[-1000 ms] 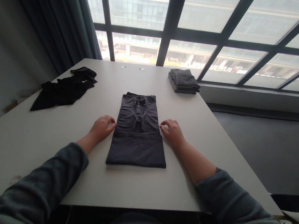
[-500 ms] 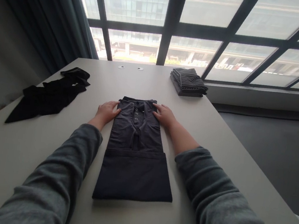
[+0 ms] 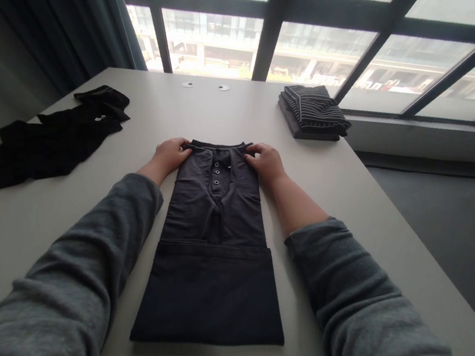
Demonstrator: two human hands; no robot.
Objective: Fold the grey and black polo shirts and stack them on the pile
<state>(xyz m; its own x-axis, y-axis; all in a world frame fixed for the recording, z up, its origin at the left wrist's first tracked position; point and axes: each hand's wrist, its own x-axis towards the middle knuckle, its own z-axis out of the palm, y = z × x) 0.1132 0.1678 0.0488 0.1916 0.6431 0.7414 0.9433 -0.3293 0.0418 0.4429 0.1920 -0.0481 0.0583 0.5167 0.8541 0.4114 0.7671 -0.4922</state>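
The dark button-placket shirt (image 3: 216, 239) lies folded at the table's (image 3: 365, 206) centre — your left hand (image 3: 169, 154) pinches its far corner at 11 o'clock, your right hand (image 3: 266, 161) the one at 1 o'clock. Folded striped clothes (image 3: 314, 111) sit at 2 o'clock, a crumpled black garment (image 3: 50, 136) at 10.

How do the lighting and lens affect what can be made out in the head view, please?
Head view: bright backlight from the large grid window washes out the panes; the dark grey folded button shirt and crumpled black garment lose detail; the pale table shows soft glare; wide-angle distortion splays the window bars.
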